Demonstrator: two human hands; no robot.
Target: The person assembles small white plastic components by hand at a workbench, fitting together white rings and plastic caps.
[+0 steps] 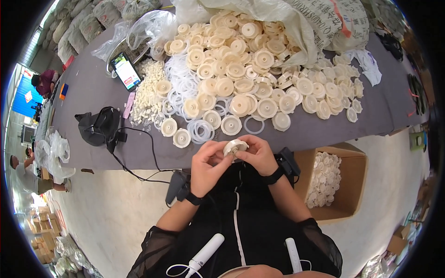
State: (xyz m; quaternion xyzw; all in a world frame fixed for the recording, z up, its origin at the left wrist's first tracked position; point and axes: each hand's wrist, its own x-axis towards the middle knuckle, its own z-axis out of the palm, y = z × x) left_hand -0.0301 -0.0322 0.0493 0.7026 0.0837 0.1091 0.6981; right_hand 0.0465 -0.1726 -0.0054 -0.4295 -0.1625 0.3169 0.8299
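Note:
Between my two hands, just off the table's near edge, is a cream round plastic cap (233, 146) with a small stem at its middle. My left hand (208, 167) is closed on its left side, while the thumb and fingers of my right hand (259, 155) pinch its right side. Just beyond my hands lie several loose round caps (230, 125) and a stack of clear rings (200, 131). Farther back spreads a big heap of cream caps (236, 69), with translucent rings (181, 76) and small cream pieces (150, 88) on its left.
A grey cloth covers the table (160, 143). A phone (124, 72) leans near a bowl, and a black bag (99, 127) with a cable lies at left. Right of me stands a cardboard box (354, 185) holding white parts. A woven sack (340, 23) rests at the back. Other people work far left.

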